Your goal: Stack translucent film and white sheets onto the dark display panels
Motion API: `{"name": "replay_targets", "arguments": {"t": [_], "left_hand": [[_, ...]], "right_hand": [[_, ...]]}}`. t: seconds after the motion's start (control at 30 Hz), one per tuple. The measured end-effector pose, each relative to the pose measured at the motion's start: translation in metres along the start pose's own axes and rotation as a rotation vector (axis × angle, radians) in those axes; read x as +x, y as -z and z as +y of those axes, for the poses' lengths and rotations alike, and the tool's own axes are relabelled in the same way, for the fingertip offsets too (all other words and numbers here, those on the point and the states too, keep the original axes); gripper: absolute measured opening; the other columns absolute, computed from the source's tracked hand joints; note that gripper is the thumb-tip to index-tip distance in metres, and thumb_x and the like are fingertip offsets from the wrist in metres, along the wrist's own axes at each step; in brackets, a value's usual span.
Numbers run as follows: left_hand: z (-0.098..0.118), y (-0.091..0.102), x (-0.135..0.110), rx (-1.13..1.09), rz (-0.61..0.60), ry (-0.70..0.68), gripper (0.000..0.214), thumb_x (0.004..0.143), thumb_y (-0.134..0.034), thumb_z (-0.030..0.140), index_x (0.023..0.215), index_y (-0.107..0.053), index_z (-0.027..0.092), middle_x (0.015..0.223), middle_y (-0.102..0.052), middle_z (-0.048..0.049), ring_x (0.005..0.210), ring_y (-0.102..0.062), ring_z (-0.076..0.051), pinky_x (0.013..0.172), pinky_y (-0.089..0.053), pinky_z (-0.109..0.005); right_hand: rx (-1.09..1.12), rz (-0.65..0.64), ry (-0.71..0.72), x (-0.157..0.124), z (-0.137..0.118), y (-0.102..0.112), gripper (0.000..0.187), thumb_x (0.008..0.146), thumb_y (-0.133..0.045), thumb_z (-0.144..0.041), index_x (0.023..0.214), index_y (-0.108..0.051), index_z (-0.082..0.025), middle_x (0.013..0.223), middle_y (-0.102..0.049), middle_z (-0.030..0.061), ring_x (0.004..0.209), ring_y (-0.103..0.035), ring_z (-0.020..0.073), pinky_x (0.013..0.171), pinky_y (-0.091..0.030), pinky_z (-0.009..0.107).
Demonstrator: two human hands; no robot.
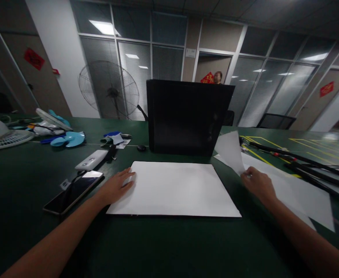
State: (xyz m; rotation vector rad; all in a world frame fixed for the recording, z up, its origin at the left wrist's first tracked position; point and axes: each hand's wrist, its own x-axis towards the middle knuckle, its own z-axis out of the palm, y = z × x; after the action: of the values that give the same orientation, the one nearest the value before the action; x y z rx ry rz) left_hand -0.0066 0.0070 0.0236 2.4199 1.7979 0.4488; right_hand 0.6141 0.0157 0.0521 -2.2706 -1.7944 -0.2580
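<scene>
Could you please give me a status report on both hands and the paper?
Left hand on left edge of white rectangle. Right hand gripping raised paper. Black panel beyond, clear of both hands.

The black box [186, 119] is hiding most of a person [218, 77] behind it; right of it, the right hand [259, 185] is partly covering white sheets [298, 193].

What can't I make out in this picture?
All in the head view:
- Beneath the white sheet: covered by it.
- Palm of the right hand, gripping paper: turned away.
- Far side of the black box: faces away.
- Distant person's body: mostly behind the box.
- Rods' far ends: cut by the right edge.
</scene>
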Motion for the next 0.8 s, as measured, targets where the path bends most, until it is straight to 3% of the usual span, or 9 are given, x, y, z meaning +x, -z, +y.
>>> {"name": "replay_targets", "arguments": {"t": [0.1, 0.17, 0.23, 0.37, 0.53, 0.63, 0.8], "left_hand": [[0.000, 0.000, 0.000, 0.011, -0.007, 0.003, 0.065, 0.101, -0.040, 0.057, 0.149, -0.061, 0.019, 0.165, -0.048, -0.0127, 0.149, -0.049, -0.033, 0.125, -0.038, -0.050], [0.000, 0.000, -0.001, 0.018, -0.018, 0.012, 0.067, 0.102, -0.039, 0.058, 0.151, -0.060, 0.018, 0.166, -0.046, -0.0134, 0.150, -0.048, -0.034, 0.125, -0.037, -0.052], [0.000, 0.000, -0.001, 0.025, -0.032, 0.022, 0.069, 0.102, -0.037, 0.058, 0.152, -0.058, 0.017, 0.167, -0.044, -0.0146, 0.151, -0.047, -0.035, 0.125, -0.036, -0.053], [0.003, 0.001, -0.001, 0.038, -0.035, 0.014, 0.068, 0.102, -0.036, 0.058, 0.152, -0.058, 0.017, 0.167, -0.044, -0.0141, 0.152, -0.045, -0.033, 0.127, -0.033, -0.052], [0.005, 0.004, -0.002, 0.016, -0.018, 0.023, 0.067, 0.102, -0.037, 0.060, 0.150, -0.060, 0.019, 0.166, -0.046, -0.0127, 0.151, -0.047, -0.033, 0.126, -0.035, -0.051], [0.004, 0.004, -0.002, 0.005, -0.019, 0.018, 0.069, 0.102, -0.035, 0.062, 0.151, -0.060, 0.019, 0.166, -0.045, -0.0125, 0.151, -0.047, -0.034, 0.126, -0.034, -0.051], [0.000, -0.001, -0.001, -0.003, -0.016, 0.012, 0.073, 0.103, -0.031, 0.065, 0.151, -0.059, 0.018, 0.167, -0.044, -0.0137, 0.152, -0.046, -0.035, 0.126, -0.034, -0.054]], "right_hand": [[0.077, -0.101, 0.262, -0.019, -0.032, 0.007, 0.019, 0.094, -0.053, -0.030, 0.099, -0.070, -0.022, 0.115, -0.078, 0.0101, 0.095, -0.074, 0.0250, 0.081, -0.054, 0.033], [0.121, -0.183, 0.438, -0.034, -0.052, 0.012, 0.022, 0.089, -0.058, -0.025, 0.106, -0.073, -0.024, 0.118, -0.077, 0.0049, 0.097, -0.073, 0.0225, 0.086, -0.055, 0.032], [0.172, -0.246, 0.582, -0.047, -0.069, 0.016, 0.033, 0.088, -0.059, -0.025, 0.118, -0.073, -0.026, 0.119, -0.077, 0.0056, 0.102, -0.073, 0.0246, 0.092, -0.056, 0.038], [0.291, -0.339, 0.756, -0.070, -0.091, 0.024, 0.037, 0.096, -0.058, -0.034, 0.128, -0.073, -0.025, 0.141, -0.068, 0.0080, 0.130, -0.064, 0.0285, 0.113, -0.049, 0.048], [0.408, -0.532, 0.935, -0.082, -0.102, 0.029, 0.064, 0.103, -0.056, -0.056, 0.162, -0.044, -0.035, 0.168, -0.040, 0.0036, 0.153, -0.041, 0.0296, 0.125, -0.036, 0.054], [0.403, -0.440, 0.882, -0.075, -0.097, 0.023, 0.065, 0.104, -0.053, -0.059, 0.163, -0.042, -0.035, 0.169, -0.037, 0.0036, 0.154, -0.038, 0.0310, 0.126, -0.034, 0.057], [0.220, -0.122, 0.484, -0.039, -0.062, 0.005, 0.061, 0.107, -0.040, -0.059, 0.153, -0.056, -0.023, 0.161, -0.050, 0.0112, 0.142, -0.053, 0.0354, 0.118, -0.044, 0.060]]}}
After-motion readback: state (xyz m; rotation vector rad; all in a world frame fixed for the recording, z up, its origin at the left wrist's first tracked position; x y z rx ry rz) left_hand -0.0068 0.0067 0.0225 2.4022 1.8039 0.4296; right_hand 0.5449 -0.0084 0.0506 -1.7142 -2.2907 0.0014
